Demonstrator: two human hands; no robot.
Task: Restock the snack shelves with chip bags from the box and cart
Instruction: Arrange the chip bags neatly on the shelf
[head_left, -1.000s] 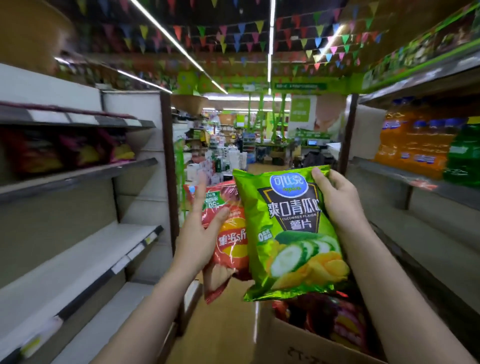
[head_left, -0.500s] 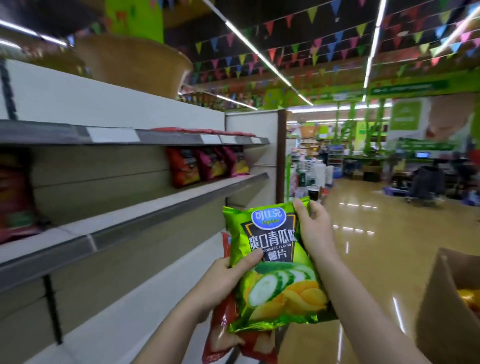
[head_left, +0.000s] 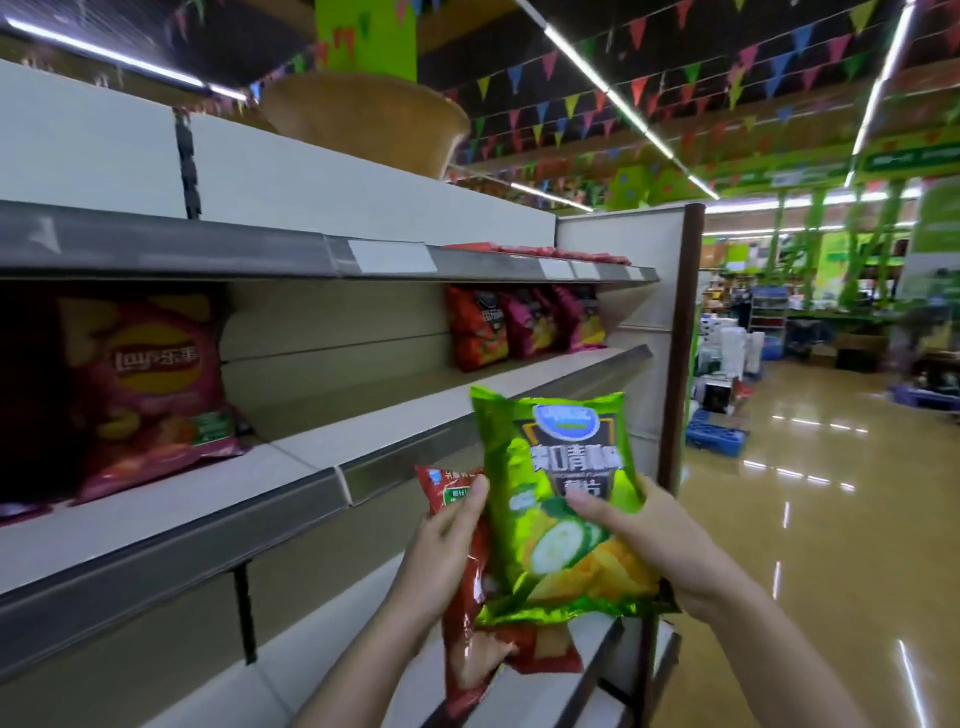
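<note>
Before the shelves (head_left: 332, 467), hands (head_left: 540, 540) grip two chip bags (head_left: 561, 467).

Left hand (head_left: 451, 545), right hand (head_left: 636, 535) gripping.

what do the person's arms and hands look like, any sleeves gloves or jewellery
Both forearms are bare as far as the picture shows, with no sleeve in sight. The left hand and right hand wear no gloves, and no rings, watch or wristband are visible.
</note>
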